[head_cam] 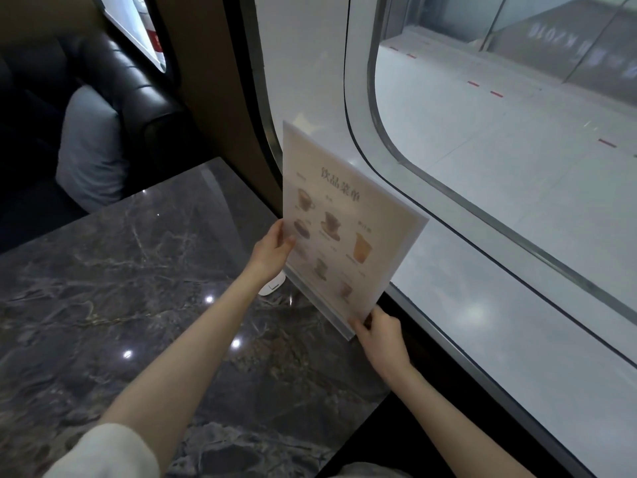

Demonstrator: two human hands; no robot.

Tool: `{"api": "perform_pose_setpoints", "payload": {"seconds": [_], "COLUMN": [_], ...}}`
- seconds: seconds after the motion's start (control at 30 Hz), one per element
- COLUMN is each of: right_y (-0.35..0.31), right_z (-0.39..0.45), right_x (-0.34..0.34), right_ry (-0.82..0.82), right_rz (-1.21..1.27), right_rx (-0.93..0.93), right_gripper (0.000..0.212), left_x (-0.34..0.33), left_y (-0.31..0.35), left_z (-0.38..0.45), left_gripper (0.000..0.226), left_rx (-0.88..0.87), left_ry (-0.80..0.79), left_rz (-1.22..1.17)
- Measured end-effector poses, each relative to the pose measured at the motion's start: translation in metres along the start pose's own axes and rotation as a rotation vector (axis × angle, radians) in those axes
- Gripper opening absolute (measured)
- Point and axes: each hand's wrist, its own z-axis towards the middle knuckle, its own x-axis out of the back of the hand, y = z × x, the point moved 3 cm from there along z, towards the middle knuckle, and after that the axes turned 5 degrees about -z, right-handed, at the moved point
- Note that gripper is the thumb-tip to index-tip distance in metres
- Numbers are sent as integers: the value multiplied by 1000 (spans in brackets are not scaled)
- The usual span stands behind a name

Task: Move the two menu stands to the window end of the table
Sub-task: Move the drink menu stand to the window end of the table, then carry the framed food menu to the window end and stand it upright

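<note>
Menu stand (348,219) upright at the window (499,139) end of the dark marble worktop (120,288), printed face toward the viewer, base running along that edge. Left hand (272,251) fingers grip its left edge; right hand (381,334) fingers pinch its lower right corner.

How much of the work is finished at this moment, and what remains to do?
Done: nothing is clearly released yet. In hand: the left hand and right hand grip one clear acrylic drinks menu stand at the window edge of the dark marble table. Left: letting go; a second stand is not clearly visible.
</note>
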Motion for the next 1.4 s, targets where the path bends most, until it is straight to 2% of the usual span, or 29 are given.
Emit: {"api": "perform_pose_setpoints", "payload": {"seconds": [0.27,0.43,0.63,0.7,0.87,1.03,1.17,1.3,1.4], "right_y": [6,11,0,-13,-70,-142,-195,-244,-273], "right_z": [-12,-12,-21,-25,-30,-32,-49,-80,-114], "right_x": [0,1,-15,-24,-53,-86,-115,-146,-176], "right_ry": [-20,-57,-168,-201,-307,-335,-358,-353,-399], "right_rz": [-131,-151,108,142,90,-77,-94,-115,-99], "right_rx": [-69,-153,-291,-282,-73,204,371,528,607], "right_gripper": [19,19,26,28,29,27,19,15,11], "left_x": [-5,-4,3,11,47,94,140,189,225], "left_y": [2,-11,-33,-39,-49,-53,-55,-63,-76], "left_z": [-8,-15,-43,-57,-94,-142,-183,-233,-278], "left_gripper": [47,48,37,36,29,29,28,26,35], "left_rx": [-24,50,129,145,89,5,-32,-58,-49], "left_ry": [3,3,26,14,90,298,463,598,742], "left_rz": [27,57,127,215,379,562,698,745,726]}}
